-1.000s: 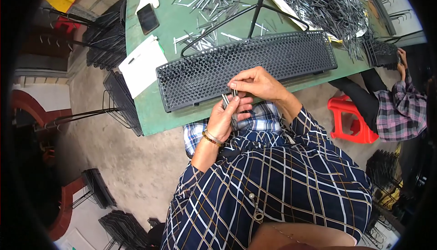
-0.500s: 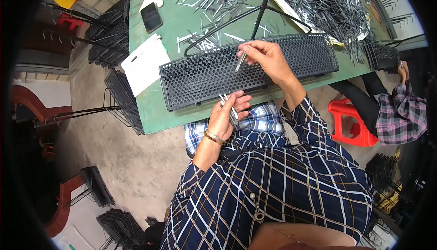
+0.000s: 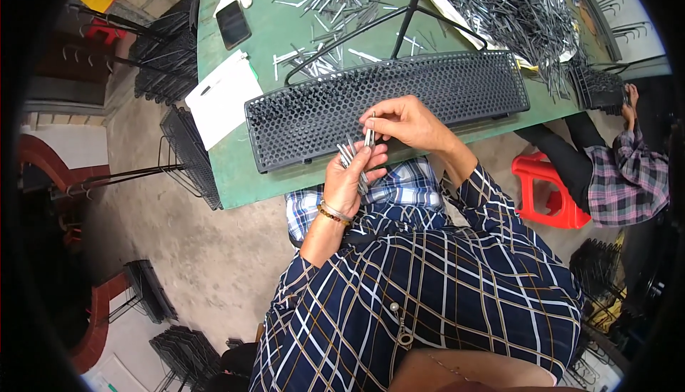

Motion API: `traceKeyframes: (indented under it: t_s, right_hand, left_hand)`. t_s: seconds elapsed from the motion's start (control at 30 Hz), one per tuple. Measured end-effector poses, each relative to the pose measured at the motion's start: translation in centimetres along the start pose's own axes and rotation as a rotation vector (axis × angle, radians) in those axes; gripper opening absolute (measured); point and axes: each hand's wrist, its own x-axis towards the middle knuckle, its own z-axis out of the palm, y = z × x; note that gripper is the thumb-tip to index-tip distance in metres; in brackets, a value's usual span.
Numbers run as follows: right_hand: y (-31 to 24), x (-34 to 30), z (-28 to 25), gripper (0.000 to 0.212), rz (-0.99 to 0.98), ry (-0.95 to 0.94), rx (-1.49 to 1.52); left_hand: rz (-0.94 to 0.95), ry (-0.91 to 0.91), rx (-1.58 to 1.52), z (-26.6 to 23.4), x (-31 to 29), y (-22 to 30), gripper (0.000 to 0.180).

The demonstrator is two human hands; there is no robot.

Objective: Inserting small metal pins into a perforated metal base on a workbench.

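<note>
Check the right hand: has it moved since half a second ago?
Yes. The right hand has pulled back from over the middle of the black perforated tray to its near edge, meeting the left hand and the bundle of metal pins.

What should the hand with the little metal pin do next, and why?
Probably carry that pin up to the black holed panel and push it into a hole. The right hand pinches one pin just above the bundle of pins in the left hand, and the panel lies right behind them.
</note>
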Motion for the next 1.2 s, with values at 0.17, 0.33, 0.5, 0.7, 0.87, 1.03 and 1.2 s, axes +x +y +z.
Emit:
traceKeyframes:
  t_s: [0.17,0.33,0.5,0.7,0.87,1.03,1.2]
  right_hand:
    - [-1.2,0.3,-0.7,0.021,-0.086,0.1,-0.027]
    - [-1.9,1.8,-1.8,0.021,-0.329,0.403,-0.351]
    - [-1.3,3.4,-2.7,0.019,-0.444,0.431,-0.608]
    - [-0.8,3.9,-2.8,0.016,-0.575,0.405,-0.767]
    - [-0.8,3.8,-2.7,0.015,-0.602,0.403,-0.823]
    - [-0.6,3.7,-2.6,0.014,-0.601,0.425,-0.802]
    - [-0.5,3.9,-2.6,0.014,-0.652,0.42,-0.893]
  left_hand:
    - [0.034,0.056,-0.066,0.4,0.0,0.0,0.029]
    - [0.001,-0.01,-0.063,0.0,0.0,-0.1,0.031]
    - [-0.042,-0.043,-0.077,-0.1,-0.2,-0.5,0.032]
    - [-0.042,-0.038,-0.068,-0.2,-0.3,-0.6,0.033]
    - [-0.06,-0.051,-0.072,-0.1,-0.3,-0.7,0.031]
    - [-0.072,-0.052,-0.063,0.0,-0.3,-0.6,0.031]
    - [-0.106,-0.063,-0.087,0.0,-0.3,-0.6,0.03]
